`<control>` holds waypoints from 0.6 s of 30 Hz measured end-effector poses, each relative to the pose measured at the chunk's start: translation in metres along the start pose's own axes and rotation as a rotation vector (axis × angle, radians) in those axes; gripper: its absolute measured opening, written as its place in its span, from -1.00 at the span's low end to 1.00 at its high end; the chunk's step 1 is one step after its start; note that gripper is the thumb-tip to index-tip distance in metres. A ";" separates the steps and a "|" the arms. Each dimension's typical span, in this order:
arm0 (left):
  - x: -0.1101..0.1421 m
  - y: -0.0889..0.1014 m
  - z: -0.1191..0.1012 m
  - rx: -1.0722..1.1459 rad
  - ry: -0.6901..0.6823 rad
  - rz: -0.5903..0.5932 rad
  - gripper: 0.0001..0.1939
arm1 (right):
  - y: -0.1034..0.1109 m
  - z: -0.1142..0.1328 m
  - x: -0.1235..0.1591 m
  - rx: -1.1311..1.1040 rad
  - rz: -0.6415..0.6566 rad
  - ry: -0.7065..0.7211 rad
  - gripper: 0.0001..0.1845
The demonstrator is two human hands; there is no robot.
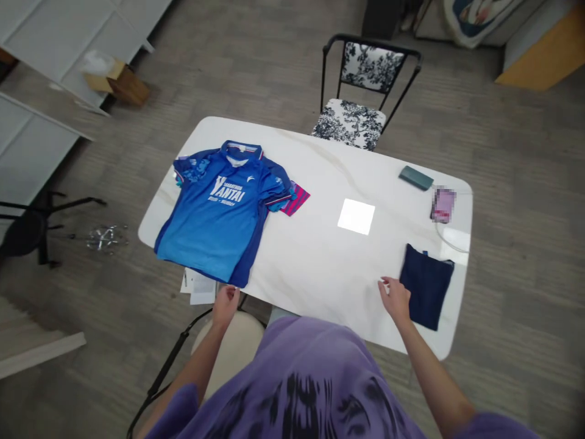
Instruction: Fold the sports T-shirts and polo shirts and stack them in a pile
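Observation:
A blue polo shirt [210,219] with white lettering lies spread front up on the left half of the white table [311,268], its collar toward the far edge. My left hand [225,303] is at the shirt's bottom hem by the near table edge, fingers curled together on the hem's corner. Under the shirt's sleeve, a pink and purple striped cloth [298,200] sticks out. My right hand [395,299] hovers over the table just left of a folded navy cloth [426,289], fingers apart with nothing in them.
At the table's far right are a dark green case [415,178], a blurred pink phone-like item [443,204] and a white cable [450,245]. A patterned chair [351,122] stands beyond the table. Beside me is a cream-seated chair [228,347]; papers [201,289] show below the left edge.

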State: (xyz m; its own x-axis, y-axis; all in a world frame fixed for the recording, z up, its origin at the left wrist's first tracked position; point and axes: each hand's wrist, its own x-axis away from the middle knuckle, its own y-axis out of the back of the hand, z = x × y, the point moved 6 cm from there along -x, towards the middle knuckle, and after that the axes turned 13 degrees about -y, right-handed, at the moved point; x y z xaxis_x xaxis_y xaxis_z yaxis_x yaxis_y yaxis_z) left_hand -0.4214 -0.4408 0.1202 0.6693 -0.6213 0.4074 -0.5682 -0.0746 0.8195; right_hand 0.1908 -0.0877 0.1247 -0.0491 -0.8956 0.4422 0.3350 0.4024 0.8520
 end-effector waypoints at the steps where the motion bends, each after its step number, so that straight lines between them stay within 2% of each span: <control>1: -0.021 0.007 0.012 0.023 -0.013 -0.006 -0.53 | -0.015 0.036 0.009 -0.017 0.081 0.015 -0.51; 3: -0.062 0.021 0.033 0.046 -0.069 -0.009 -0.49 | -0.046 0.115 0.021 -0.031 0.203 0.046 -0.58; 6: -0.106 0.037 0.055 0.013 -0.210 0.001 -0.53 | -0.088 0.244 0.020 -0.010 0.267 0.107 -0.67; 9: -0.127 0.047 0.072 -0.055 -0.288 0.033 -0.59 | -0.122 0.373 -0.012 -0.011 0.285 0.171 -0.73; 12: -0.132 0.051 0.084 -0.087 -0.322 0.081 -0.65 | -0.138 0.490 -0.066 -0.045 0.237 0.204 -0.70; 15: -0.133 0.055 0.092 -0.062 -0.348 0.105 -0.69 | -0.145 0.582 -0.120 -0.099 0.145 0.194 -0.59; 18: -0.133 0.061 0.101 -0.015 -0.337 0.121 -0.72 | -0.152 0.641 -0.154 -0.146 0.090 0.206 -0.50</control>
State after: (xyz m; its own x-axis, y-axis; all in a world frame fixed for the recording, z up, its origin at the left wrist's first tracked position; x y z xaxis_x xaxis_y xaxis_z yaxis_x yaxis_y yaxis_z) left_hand -0.5934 -0.4410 0.0750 0.4007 -0.8477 0.3475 -0.6249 0.0245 0.7803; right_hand -0.4554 0.1108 0.1066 0.1742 -0.8833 0.4353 0.4621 0.4637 0.7560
